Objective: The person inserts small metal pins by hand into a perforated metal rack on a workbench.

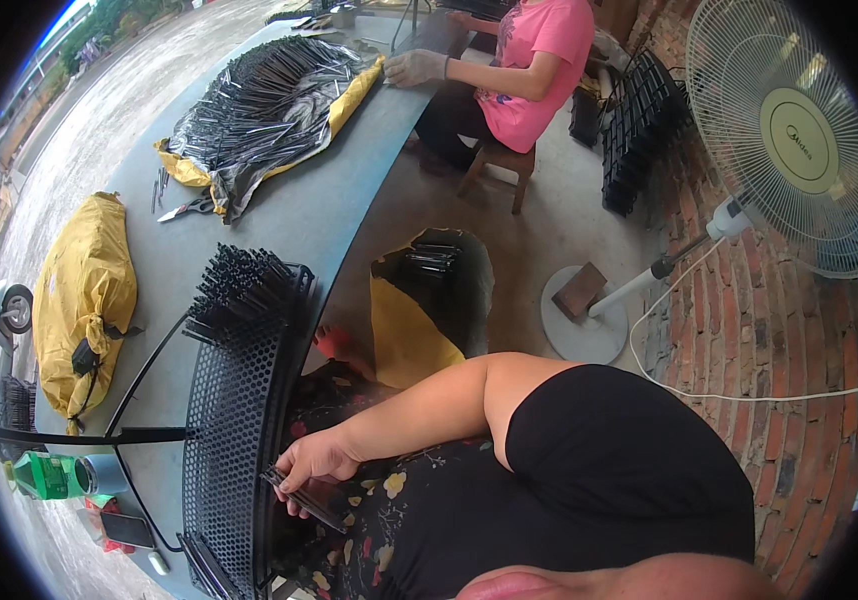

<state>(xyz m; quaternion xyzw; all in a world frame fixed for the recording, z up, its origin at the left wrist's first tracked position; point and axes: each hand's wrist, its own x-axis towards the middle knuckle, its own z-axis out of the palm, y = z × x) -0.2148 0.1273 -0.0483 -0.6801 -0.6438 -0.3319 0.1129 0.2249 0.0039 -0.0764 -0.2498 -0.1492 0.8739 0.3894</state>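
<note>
My right hand (pixel 317 463) is closed around a few thin black rods (pixel 311 503), held just off the edge of a black perforated rack (pixel 234 415) on the table. A dense bunch of similar black rods (pixel 239 290) stands upright at the far end of this rack. More rods (pixel 207 568) lie at its near end. My right forearm reaches across a dark floral apron (pixel 389 500). My left hand does not show.
On the blue-grey table (pixel 319 215) lie an opened sack piled with rods (pixel 269 110), scissors (pixel 187 210), a tied yellow sack (pixel 84 300), a green bottle (pixel 47 475) and a phone (pixel 127 530). A gloved co-worker (pixel 539 60) sits beyond. A fan (pixel 794 130) stands right.
</note>
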